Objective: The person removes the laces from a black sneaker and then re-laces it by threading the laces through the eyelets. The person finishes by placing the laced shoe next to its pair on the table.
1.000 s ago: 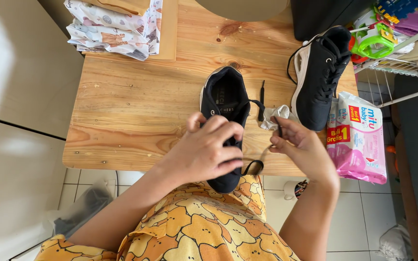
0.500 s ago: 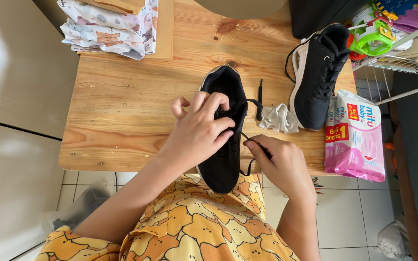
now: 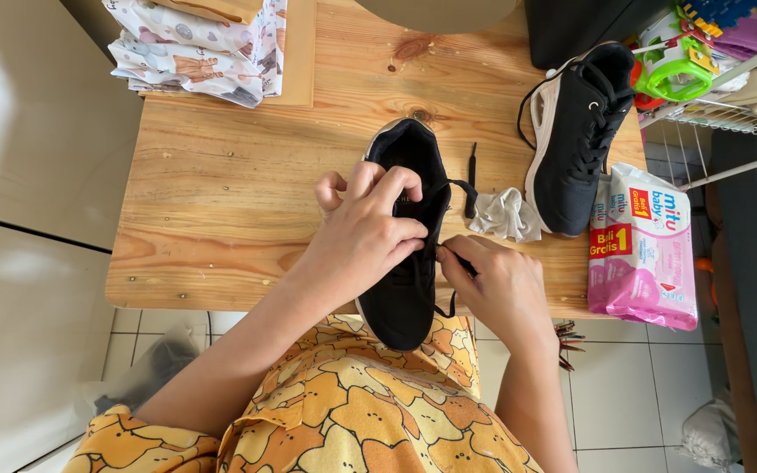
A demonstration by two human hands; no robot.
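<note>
Black shoe [image 3: 405,263] at near table [image 3: 221,193] edge, toe overhanging | left hand [image 3: 363,235] clasping its upper | right hand [image 3: 492,285] pinching black lace [image 3: 464,186] | crumpled white cloth [image 3: 505,215] just right | second black shoe [image 3: 576,140] beyond | pink rectangular wipes pack [image 3: 646,250] at right edge | patterned folded fabric [image 3: 203,44] far left corner

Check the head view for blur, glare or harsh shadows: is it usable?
Head view: sharp and evenly lit; left hand and right hand on the black shoe are crisp, shadows on the wooden table soft, the pale wall at left slightly washed out.
</note>
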